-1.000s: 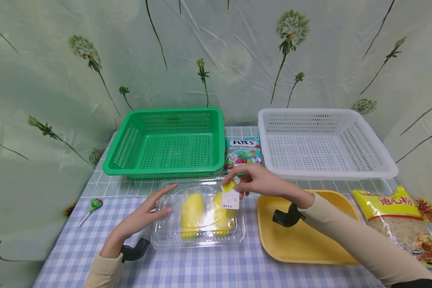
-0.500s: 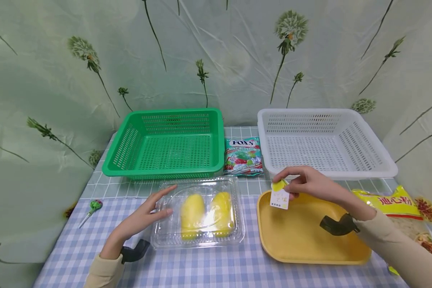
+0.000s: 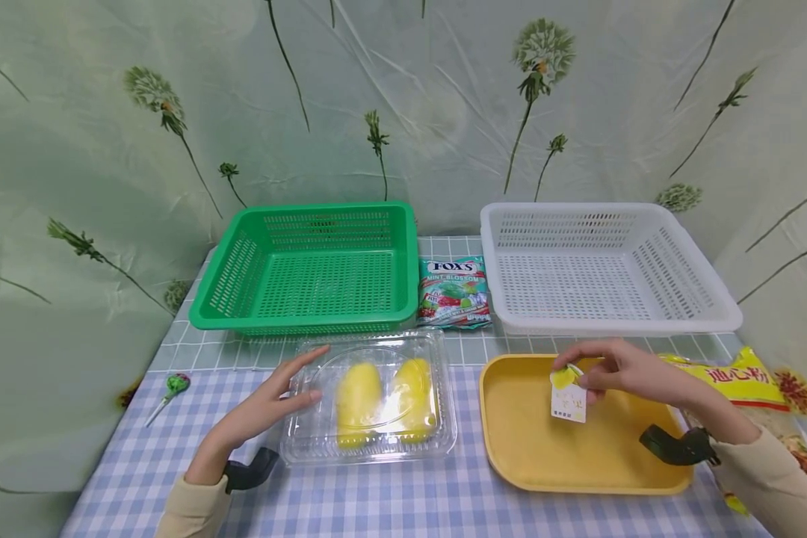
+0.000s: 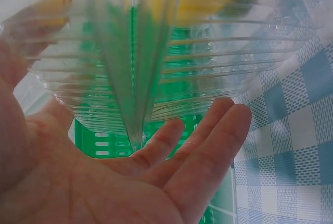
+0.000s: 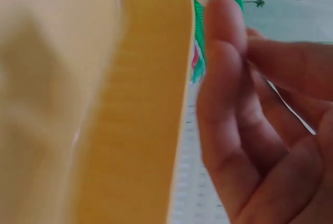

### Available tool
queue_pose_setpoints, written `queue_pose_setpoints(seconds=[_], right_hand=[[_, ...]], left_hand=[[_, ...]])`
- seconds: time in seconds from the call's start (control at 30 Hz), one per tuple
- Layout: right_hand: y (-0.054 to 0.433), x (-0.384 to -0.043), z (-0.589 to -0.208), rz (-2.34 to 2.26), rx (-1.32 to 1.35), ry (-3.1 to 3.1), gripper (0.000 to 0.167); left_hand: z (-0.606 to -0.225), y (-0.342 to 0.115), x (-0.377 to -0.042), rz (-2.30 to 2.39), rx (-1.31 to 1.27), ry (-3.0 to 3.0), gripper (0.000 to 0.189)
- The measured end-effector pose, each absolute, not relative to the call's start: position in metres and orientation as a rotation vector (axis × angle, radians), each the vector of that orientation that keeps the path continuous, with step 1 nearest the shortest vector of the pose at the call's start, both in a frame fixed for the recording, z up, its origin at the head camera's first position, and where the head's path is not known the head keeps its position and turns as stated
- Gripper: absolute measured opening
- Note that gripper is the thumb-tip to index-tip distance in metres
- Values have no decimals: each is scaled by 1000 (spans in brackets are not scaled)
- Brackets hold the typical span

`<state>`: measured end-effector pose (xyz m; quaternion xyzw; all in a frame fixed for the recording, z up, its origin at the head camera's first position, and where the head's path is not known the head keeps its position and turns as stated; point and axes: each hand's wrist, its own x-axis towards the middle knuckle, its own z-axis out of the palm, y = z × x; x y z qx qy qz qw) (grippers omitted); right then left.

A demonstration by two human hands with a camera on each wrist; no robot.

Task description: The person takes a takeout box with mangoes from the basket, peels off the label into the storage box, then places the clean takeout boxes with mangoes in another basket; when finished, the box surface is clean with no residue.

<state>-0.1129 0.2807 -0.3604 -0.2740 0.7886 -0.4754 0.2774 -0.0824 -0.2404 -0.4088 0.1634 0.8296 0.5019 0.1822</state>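
A clear plastic clamshell box [image 3: 390,452] holding two yellow mangoes [image 3: 359,403] sits on the checked cloth. My left hand [image 3: 264,407] rests at its left side, thumb and fingers spread; in the left wrist view the fingers [image 4: 203,156] lie loosely against the ribbed plastic wall. Above the yellow tray [image 3: 511,478], my right hand [image 3: 622,373] pinches a small white card [image 3: 568,403] with a yellow fruit picture between thumb and fingers. In the right wrist view the right hand [image 5: 260,114] is close beside the tray wall [image 5: 140,109], and only a sliver of the card shows.
Behind stand a green basket [image 3: 336,325] and a white basket [image 3: 619,326], with a candy bag [image 3: 453,291] between them. A lollipop [image 3: 177,384] lies at left. A pasta bag [image 3: 746,377] lies at right, partly behind the right arm.
My right hand has carried the card from above the box rightward, then a little nearer, over the yellow tray. My left hand and the box have stayed in place.
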Motion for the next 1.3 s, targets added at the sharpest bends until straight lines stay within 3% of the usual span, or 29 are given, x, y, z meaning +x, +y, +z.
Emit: queue_pose_setpoints(seconds=[0.47, 0.73, 1.1, 1.3], right_hand=[[272, -98, -386, -1083, -754, 2105, 37], [276, -92, -378, -876, -740, 2329, 27], [306, -102, -366, -1563, -558, 2224, 35], [320, -104, -368, -1665, -424, 2292, 38]], left_hand=[[-409, -241, -83, 1414, 473, 2351, 61], [-408, -240, -83, 1419, 475, 2347, 61], [-407, -239, -81, 1415, 444, 2357, 60], [-409, -240, -81, 1437, 465, 2376, 58]])
